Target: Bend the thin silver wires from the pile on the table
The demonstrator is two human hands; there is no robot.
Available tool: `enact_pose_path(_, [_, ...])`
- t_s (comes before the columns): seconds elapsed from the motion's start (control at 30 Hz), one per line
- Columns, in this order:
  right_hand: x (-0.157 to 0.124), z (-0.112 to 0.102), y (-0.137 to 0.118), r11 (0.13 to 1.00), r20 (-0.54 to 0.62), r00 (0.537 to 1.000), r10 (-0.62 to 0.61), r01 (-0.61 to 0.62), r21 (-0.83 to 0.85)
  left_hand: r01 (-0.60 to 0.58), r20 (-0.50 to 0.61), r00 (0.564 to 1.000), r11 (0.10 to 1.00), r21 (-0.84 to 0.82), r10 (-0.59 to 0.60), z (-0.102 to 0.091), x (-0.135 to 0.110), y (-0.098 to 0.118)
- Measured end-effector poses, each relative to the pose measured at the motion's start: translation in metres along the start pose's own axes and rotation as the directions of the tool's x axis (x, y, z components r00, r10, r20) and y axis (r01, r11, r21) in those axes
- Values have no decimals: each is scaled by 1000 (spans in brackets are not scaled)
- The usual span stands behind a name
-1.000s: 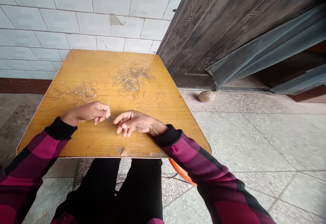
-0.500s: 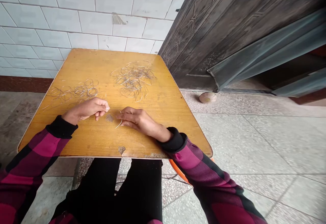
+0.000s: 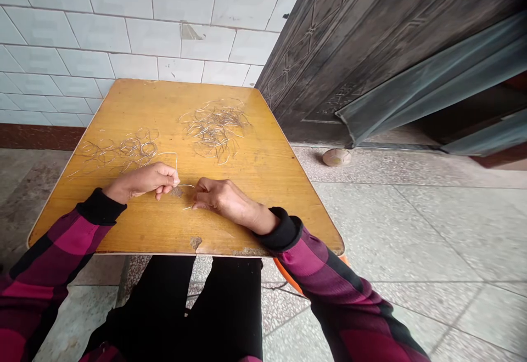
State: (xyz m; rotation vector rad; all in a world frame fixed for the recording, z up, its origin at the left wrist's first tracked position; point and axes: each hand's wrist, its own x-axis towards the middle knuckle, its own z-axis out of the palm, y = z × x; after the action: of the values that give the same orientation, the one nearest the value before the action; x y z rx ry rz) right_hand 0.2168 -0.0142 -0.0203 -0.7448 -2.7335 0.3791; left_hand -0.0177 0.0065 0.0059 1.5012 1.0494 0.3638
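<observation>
The yellow-brown table (image 3: 272, 173) (chipped in places) carries a wire tangle (image 3: 222, 119) and some wire loops (image 3: 140, 147).

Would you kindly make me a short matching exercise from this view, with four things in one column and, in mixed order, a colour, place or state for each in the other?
Things:
1. left hand
2. right wire pile
3. table
4. door

Descriptions:
A. dark grey-brown
B. loosely tangled, on the table
C. pinching a bent wire
D. yellow-brown

Right pairs: 1-C, 2-B, 3-D, 4-A
</observation>
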Motion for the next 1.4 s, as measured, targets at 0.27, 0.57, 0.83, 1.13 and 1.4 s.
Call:
enact_pose_path(0.27, [-4,-12,-9,981,36,987,156,-151,-118,-103,-65,992,988,113,111,0,3,-8])
enact_pose_path(0.57, [-7,-5,-25,968,107,973,206,-186,-170,-193,-327,799,730,656,505,3,7,-12])
enact_pose_path(0.83, [-6,0,-30,987,120,981,155,-148,-64,-256,-33,866,498,828,499,19,24,-32])
enact_pose_path(1.13, [-13,-26,2,957,-67,956,285,-287,-38,-224,-43,851,437,871,523,20,23,-32])
enact_pose_path(1.4, [-10,-21,13,942,-46,946,322,-325,-89,-218,3,836,327,920,548,36,26,-39])
